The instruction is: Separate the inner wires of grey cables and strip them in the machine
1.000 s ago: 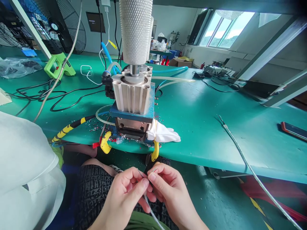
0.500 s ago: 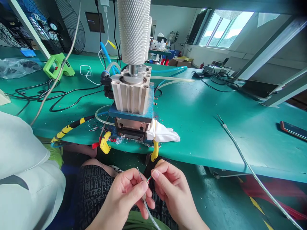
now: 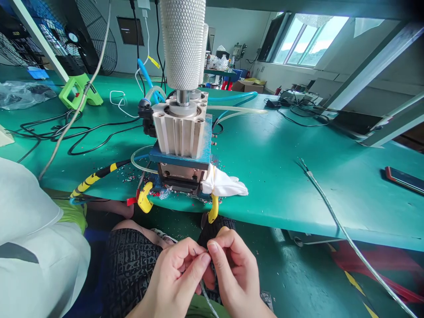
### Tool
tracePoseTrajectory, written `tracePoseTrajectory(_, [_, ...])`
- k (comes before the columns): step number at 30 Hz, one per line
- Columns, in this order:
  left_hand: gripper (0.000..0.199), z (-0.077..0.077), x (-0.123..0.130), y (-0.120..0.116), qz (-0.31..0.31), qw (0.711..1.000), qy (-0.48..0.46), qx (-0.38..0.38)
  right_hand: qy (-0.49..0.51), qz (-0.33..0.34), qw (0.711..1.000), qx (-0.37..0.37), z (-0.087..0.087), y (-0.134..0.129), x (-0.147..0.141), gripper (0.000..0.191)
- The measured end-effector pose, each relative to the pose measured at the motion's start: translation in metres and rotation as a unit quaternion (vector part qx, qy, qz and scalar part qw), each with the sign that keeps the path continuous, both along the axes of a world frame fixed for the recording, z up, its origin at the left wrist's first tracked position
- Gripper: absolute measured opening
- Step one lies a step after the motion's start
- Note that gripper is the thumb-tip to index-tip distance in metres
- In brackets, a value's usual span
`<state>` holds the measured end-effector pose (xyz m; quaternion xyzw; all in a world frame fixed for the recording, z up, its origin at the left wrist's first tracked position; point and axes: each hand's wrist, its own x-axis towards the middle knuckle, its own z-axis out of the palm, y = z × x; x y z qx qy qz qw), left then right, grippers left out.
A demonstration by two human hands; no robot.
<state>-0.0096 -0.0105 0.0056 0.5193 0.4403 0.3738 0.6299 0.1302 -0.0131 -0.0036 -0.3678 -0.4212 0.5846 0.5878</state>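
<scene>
My left hand (image 3: 185, 274) is closed on the end of a grey cable (image 3: 208, 298), which hangs down between my wrists. A thin wire tip pokes out above the left fingers. Thumb and forefinger of my right hand (image 3: 232, 269) are pinched at the same wire end, touching the left fingertips; the fine wires there are mostly hidden. Both hands are over my lap, in front of the table edge. Beyond them stands a pneumatic press (image 3: 180, 132) with a knurled metal cylinder. Its yellow-covered lever (image 3: 213, 208) and a white glove (image 3: 225, 183) are just above my hands.
A second grey cable (image 3: 326, 201) with stripped wire ends lies over the table's right edge. A phone (image 3: 404, 180) rests at far right. Black cables (image 3: 89, 132) and a green tool holder (image 3: 80, 92) are at left. A person in white (image 3: 36, 247) sits close on my left.
My two hands have come closer together, fingertips now meeting. The coloured wire that showed between them is now mostly covered by the fingers.
</scene>
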Motion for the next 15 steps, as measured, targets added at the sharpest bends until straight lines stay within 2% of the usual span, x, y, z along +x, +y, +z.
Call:
tracePoseTrajectory(3, [0.04,0.002,-0.002,0.002,0.006,0.999,-0.031,-0.016,0.116,0.041,0.991,-0.058,0.003,-0.002,-0.004,0.037])
tracePoseTrajectory(5, [0.039,0.003,-0.003,0.003,-0.012,0.998,-0.053,-0.03,0.155,0.07,0.981,-0.095,0.007,0.0,-0.004,0.039])
tracePoseTrajectory(9, [0.04,-0.001,-0.003,0.004,-0.04,0.995,-0.08,-0.045,0.181,0.098,0.967,-0.152,0.013,0.007,-0.002,0.038])
tracePoseTrajectory(15, [0.041,-0.008,-0.001,0.002,0.001,0.994,-0.099,-0.038,0.193,0.101,0.964,-0.155,0.01,0.012,-0.004,0.035])
